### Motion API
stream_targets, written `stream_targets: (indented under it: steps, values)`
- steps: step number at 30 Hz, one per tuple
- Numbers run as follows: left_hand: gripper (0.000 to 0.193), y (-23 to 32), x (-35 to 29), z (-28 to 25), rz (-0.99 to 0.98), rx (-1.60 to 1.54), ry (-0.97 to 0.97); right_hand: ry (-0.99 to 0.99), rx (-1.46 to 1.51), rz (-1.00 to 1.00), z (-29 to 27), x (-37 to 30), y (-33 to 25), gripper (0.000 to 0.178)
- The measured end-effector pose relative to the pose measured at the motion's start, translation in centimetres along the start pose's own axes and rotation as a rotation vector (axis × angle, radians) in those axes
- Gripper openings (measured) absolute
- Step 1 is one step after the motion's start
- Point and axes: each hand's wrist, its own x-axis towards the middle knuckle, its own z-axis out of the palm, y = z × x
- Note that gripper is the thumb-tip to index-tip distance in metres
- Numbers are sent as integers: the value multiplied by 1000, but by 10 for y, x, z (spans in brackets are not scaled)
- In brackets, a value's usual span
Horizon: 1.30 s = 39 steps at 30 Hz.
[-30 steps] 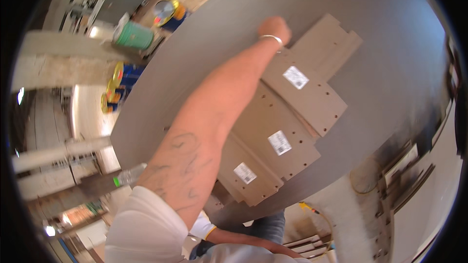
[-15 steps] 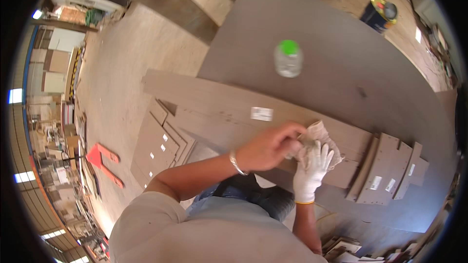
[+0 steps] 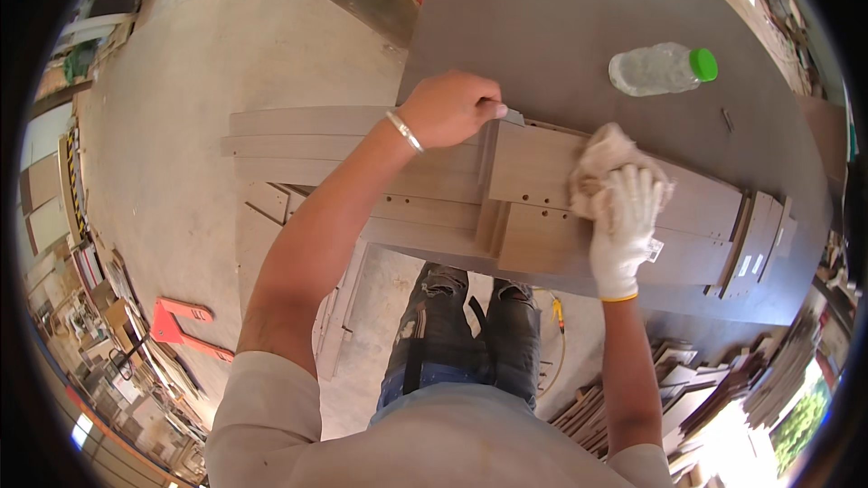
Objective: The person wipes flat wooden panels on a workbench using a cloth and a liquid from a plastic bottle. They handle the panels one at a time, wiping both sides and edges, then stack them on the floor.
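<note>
My left hand [image 3: 452,108] is bare, with a silver bracelet on its wrist. Its fingers are closed at the far edge of the brown boards. A small grey piece shows at the fingertips, too little of it visible to name. My right hand [image 3: 624,221] wears a white knitted glove and presses a crumpled beige cloth [image 3: 608,162] onto a board. Under the cloth, a drilled brown panel [image 3: 538,162] lies on other boards, with a similar panel [image 3: 541,239] along its near side. Longer boards [image 3: 353,149] stretch out to the left.
A clear bottle with a green cap [image 3: 655,69] appears to lie on the dark tabletop [image 3: 515,27]. Drilled boards with white labels [image 3: 755,244] are stacked at the right. A red pallet jack [image 3: 181,330] stands on the floor at left, and offcuts [image 3: 683,379] pile up at lower right.
My left hand has left the cloth and moved to the boards' far edge. My right hand and the cloth are farther right. The view has shifted, and the bottle appears farther right.
</note>
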Motion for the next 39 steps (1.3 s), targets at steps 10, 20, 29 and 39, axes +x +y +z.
stream_targets:
  steps: [10, 20, 29, 39]
  values:
    - [20, -10, 21, 7, 83, 83, -126, 49, -172, -10, 11, 0, -5, 48]
    - [21, -10, 18, 14, 89, 73, -16, 99, -129, -6, 8, 8, -8, 47]
    - [25, -13, 15, 22, 15, 50, 15, 126, -220, 35, 26, 23, -28, 52]
    - [22, -12, 12, 22, 6, -107, 17, 138, -220, 48, 27, 23, -27, 47]
